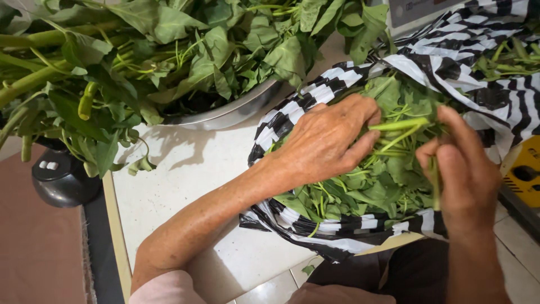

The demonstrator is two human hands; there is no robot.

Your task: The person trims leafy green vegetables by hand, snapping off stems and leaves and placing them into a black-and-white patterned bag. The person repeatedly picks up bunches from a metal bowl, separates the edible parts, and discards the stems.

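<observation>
A black-and-white striped plastic bag (315,228) lies open on the white counter, filled with green leafy stems (377,188). My left hand (326,141) reaches into the bag, its fingers curled around a bunch of stems and leaves. Just to its right, my right hand (464,174) pinches a thin green stem (434,174) between thumb and fingers, over the bag's right side.
A metal bowl (236,112) heaped with leafy greens (140,50) sits at the back left, with leaves spilling over the white counter (185,186) edge. A dark round object (62,180) stands at the left below the counter. A yellow item (523,169) is at the right.
</observation>
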